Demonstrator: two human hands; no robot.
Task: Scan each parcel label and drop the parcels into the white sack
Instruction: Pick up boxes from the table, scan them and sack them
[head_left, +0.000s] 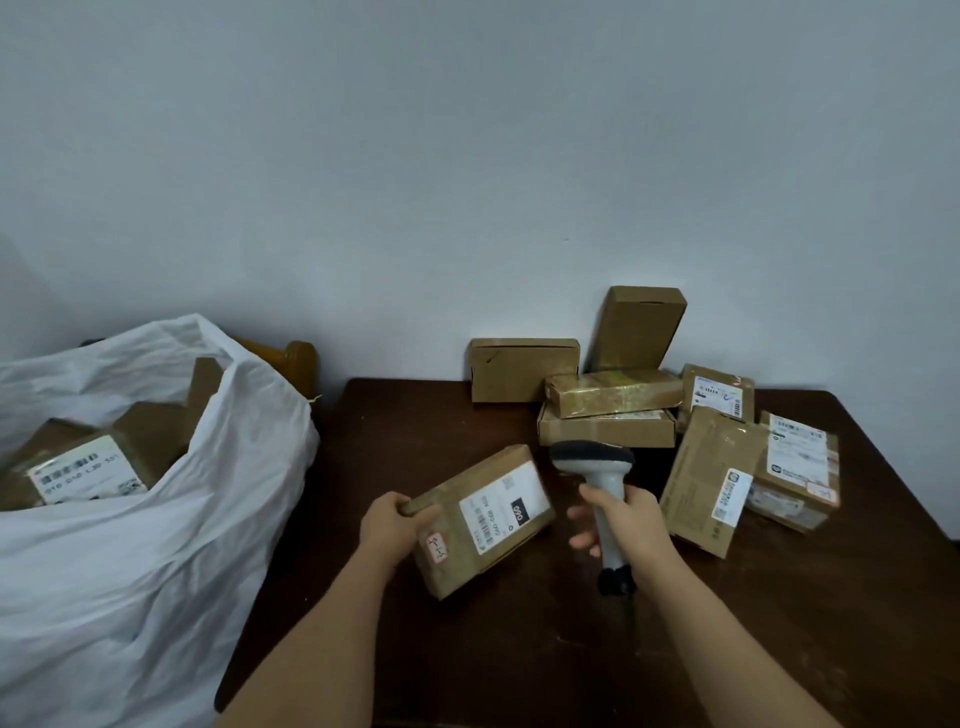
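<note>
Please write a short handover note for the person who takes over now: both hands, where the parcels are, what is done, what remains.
Left hand grips the labelled parcel, label up, above the table.
Right hand holds the scanner, head beside the label.
Done: at least two parcels lie in the white sack, left of the table.
Left: scan and drop this parcel, then the pile of about seven parcels by the wall.

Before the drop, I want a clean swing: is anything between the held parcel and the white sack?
Nothing visible. The brown cardboard parcel in the left hand has only bare dark wooden table between it and the open white plastic sack to its left.
</note>
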